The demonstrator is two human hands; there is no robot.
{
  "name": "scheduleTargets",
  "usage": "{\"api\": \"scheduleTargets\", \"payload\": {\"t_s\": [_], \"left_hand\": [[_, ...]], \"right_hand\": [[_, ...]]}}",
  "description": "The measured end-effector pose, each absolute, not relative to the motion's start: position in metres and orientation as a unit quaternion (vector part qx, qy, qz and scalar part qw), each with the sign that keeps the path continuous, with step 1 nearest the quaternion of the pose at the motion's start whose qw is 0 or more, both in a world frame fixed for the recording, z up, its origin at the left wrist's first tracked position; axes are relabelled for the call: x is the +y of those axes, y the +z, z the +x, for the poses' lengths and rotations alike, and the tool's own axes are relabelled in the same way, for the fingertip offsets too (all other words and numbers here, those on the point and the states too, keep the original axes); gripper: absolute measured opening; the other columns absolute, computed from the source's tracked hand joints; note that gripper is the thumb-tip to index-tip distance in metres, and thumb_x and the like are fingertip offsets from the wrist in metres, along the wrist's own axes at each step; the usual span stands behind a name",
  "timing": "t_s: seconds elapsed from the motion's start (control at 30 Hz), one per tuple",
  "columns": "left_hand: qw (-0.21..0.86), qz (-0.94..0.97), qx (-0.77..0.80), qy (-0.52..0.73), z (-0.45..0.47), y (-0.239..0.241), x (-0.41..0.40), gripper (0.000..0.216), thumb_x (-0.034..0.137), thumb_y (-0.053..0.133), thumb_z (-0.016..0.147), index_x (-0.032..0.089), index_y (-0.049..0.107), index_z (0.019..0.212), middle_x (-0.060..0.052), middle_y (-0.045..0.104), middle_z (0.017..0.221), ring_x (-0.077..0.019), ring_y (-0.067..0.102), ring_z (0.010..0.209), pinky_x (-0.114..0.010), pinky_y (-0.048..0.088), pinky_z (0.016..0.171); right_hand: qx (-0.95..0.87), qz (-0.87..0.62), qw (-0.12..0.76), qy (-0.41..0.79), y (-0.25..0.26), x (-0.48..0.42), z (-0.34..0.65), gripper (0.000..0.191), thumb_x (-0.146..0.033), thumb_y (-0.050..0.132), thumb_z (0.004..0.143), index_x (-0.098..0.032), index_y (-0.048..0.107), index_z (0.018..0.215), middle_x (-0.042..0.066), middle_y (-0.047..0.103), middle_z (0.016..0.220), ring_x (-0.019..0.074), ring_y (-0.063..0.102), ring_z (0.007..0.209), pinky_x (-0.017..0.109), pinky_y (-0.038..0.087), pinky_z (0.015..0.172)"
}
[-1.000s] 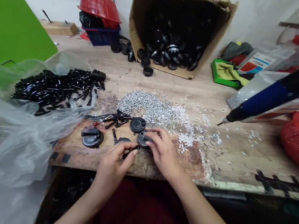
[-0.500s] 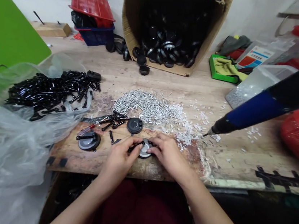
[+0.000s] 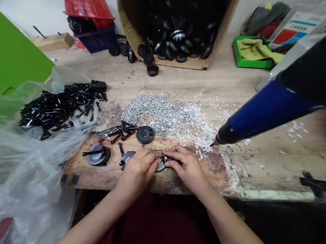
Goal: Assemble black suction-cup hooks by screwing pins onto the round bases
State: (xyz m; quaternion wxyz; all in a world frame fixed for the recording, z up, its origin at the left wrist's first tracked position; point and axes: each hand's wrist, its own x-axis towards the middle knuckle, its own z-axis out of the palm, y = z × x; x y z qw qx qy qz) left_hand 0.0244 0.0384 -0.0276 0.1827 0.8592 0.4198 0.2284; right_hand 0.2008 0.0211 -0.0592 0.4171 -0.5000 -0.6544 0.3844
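Observation:
My left hand (image 3: 137, 170) and my right hand (image 3: 185, 166) meet over a round black disc part (image 3: 160, 162) at the bench's front edge. Left fingers pinch a small black bar onto the disc; my right hand's fingers curl round the disc's right side. Most of the disc is hidden under the fingers. Other round discs lie close by: one (image 3: 145, 134) just beyond my hands, one (image 3: 127, 158) at my left hand, one (image 3: 98, 156) further left with a bar on it.
A blue and black power screwdriver (image 3: 268, 107) hangs at the right, tip near white bits. A pile of silver screws (image 3: 152, 109) lies mid-bench. Black bars (image 3: 58, 105) fill a clear plastic bag (image 3: 20, 168) left. A cardboard box (image 3: 175, 24) of discs stands behind.
My hands drew together onto one disc near the bench edge, the left bringing the black bar onto it. The view tilted down and closer; the screwdriver looms larger.

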Motion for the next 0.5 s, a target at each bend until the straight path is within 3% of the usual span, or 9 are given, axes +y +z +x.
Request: {"api": "scheduleTargets", "payload": {"t_s": [0.27,0.5], "left_hand": [[0.101,0.907,0.373,0.165,0.027,-0.033,0.030,0.022,0.014,0.045,0.091,0.011,0.057,0.109,-0.011,0.064,0.097,-0.0213,0.057,0.089,-0.035,0.050,0.080],[0.171,0.880,0.421,0.138,0.020,-0.023,0.035,0.018,0.017,0.045,0.092,0.016,0.056,0.105,-0.007,0.062,0.098,-0.0188,0.057,0.091,-0.032,0.049,0.082]], "right_hand": [[-0.636,-0.510,0.443,0.374,-0.059,0.022,0.198,0.032,-0.005,0.066,0.075,-0.024,0.072,0.099,0.002,0.068,0.086,0.0151,0.065,0.080,0.028,0.051,0.078],[-0.636,-0.508,0.443,0.376,-0.060,0.021,0.198,0.029,-0.008,0.068,0.076,-0.022,0.071,0.101,0.003,0.067,0.086,0.0148,0.064,0.080,0.029,0.052,0.078]]}}
